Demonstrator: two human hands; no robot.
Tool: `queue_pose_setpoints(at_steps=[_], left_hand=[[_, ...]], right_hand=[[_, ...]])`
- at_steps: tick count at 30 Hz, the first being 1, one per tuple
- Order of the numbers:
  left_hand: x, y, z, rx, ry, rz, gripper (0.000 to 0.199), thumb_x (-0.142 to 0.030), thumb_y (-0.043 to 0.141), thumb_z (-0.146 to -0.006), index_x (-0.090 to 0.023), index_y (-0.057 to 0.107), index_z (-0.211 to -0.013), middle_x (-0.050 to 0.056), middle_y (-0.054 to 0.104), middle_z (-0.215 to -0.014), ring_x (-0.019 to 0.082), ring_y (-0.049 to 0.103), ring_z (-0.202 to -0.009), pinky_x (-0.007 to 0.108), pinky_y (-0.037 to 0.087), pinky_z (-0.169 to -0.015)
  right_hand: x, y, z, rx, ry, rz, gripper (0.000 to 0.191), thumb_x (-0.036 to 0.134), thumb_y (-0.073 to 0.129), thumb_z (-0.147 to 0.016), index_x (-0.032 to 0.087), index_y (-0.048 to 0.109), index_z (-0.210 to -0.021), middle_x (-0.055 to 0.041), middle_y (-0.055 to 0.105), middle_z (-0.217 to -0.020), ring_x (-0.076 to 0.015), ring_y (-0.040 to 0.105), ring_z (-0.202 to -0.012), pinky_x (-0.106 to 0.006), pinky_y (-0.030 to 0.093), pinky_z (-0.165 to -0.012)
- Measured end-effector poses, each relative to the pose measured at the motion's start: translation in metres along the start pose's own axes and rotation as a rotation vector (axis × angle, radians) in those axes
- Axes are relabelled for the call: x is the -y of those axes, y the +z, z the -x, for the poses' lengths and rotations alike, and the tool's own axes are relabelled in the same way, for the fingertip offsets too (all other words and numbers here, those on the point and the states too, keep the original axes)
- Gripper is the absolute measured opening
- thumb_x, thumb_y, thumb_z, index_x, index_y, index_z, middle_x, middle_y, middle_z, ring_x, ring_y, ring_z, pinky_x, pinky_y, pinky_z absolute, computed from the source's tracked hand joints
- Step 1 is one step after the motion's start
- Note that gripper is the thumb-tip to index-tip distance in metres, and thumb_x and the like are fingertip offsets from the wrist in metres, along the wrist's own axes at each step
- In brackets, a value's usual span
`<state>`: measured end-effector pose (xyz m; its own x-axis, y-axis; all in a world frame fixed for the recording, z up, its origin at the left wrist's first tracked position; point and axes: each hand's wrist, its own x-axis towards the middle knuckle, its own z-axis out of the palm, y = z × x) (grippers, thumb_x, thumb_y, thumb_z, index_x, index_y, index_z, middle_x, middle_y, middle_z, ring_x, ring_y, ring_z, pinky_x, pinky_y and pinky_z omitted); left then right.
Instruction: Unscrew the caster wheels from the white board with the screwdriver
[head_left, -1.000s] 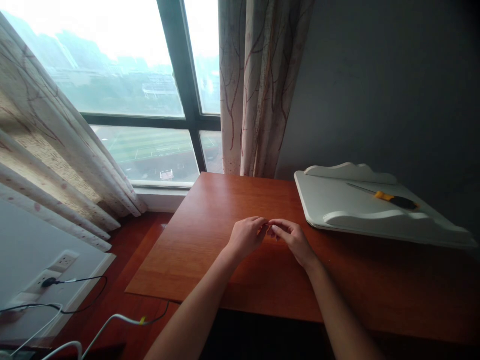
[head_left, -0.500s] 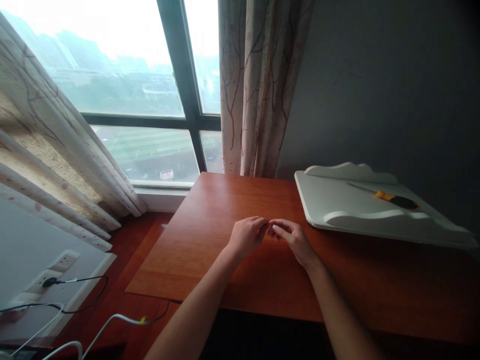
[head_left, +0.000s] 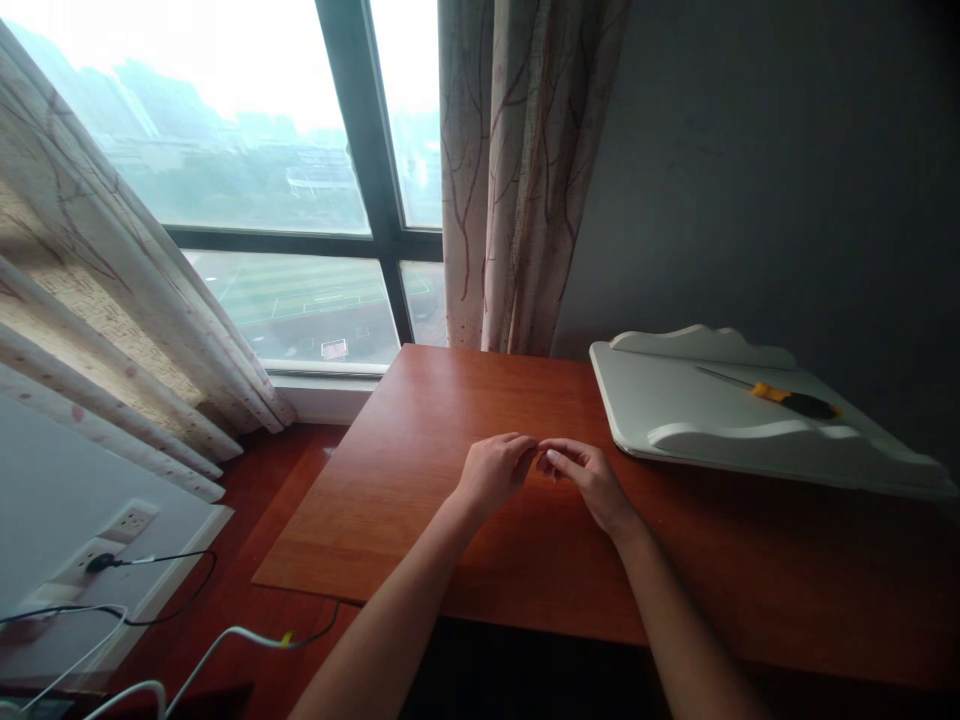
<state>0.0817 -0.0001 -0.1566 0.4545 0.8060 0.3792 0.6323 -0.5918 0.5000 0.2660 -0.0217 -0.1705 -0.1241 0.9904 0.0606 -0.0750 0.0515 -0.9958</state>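
My left hand point(head_left: 498, 466) and my right hand point(head_left: 587, 474) meet at the fingertips over the brown wooden table point(head_left: 360, 510). The left fingers are bent and pressed together, with the back of the hand toward me. On the right, thumb and fingers curl in a pinch. Whatever lies between the fingertips, if anything, is too small or too hidden to make out. To the right of my hands a white panel with wavy-edged sides point(head_left: 652, 390) rests on the table. A screwdriver point(head_left: 795, 398) with a yellow and black handle lies on that panel.
A window point(head_left: 285, 310) with patterned curtains point(head_left: 517, 200) stands behind the table. At lower left, a wall socket point(head_left: 131, 522) holds a black plug point(head_left: 99, 564), and a white cable point(head_left: 217, 640) runs near the table's left corner. A grey wall point(head_left: 750, 180) rises behind the panel.
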Motion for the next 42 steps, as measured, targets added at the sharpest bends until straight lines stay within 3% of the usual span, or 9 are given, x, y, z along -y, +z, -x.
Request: queue_pose_setpoints(at_steps=[9, 15, 22, 42], left_hand=[[0.0, 0.003, 0.0, -0.044, -0.053, 0.106, 0.019, -0.025, 0.054, -0.096, -0.022, 0.073, -0.095, 0.003, 0.075, -0.086, 0.015, 0.064, -0.07, 0.024, 0.042, -0.062], [0.0, 0.005, -0.001, -0.059, -0.04, 0.332, 0.019, -0.017, 0.057, -0.091, -0.019, 0.073, -0.101, 0.004, 0.075, -0.09, 0.013, 0.066, -0.073, 0.022, 0.05, -0.068], [-0.002, 0.003, -0.003, -0.056, -0.045, 0.515, 0.021, -0.014, 0.058, -0.088, -0.015, 0.076, -0.098, 0.007, 0.074, -0.088, 0.013, 0.066, -0.075, 0.021, 0.051, -0.066], [-0.002, 0.004, -0.003, -0.044, -0.092, 0.617, 0.027, -0.005, 0.055, -0.082, -0.015, 0.075, -0.097, 0.007, 0.076, -0.089, 0.016, 0.069, -0.08, 0.022, 0.052, -0.068]], right_hand=[[-0.005, 0.0, -0.001, -0.025, -0.047, 0.116, 0.03, 0.045, 0.069, -0.085, 0.018, 0.073, -0.099, -0.0066, 0.074, -0.083, -0.0193, 0.067, -0.075, -0.03, 0.05, -0.065], [-0.014, -0.001, -0.005, -0.151, -0.14, 0.303, 0.027, 0.046, 0.069, -0.086, 0.02, 0.073, -0.093, -0.008, 0.074, -0.088, -0.0216, 0.068, -0.079, -0.033, 0.051, -0.072], [-0.016, -0.003, -0.006, -0.171, -0.223, 0.42, 0.026, 0.046, 0.067, -0.088, 0.022, 0.075, -0.093, -0.009, 0.076, -0.094, -0.0236, 0.069, -0.083, -0.033, 0.052, -0.069], [-0.013, -0.002, -0.005, -0.164, -0.298, 0.501, 0.025, 0.044, 0.064, -0.09, 0.022, 0.077, -0.092, -0.0087, 0.077, -0.092, -0.0234, 0.07, -0.08, -0.032, 0.052, -0.065]])
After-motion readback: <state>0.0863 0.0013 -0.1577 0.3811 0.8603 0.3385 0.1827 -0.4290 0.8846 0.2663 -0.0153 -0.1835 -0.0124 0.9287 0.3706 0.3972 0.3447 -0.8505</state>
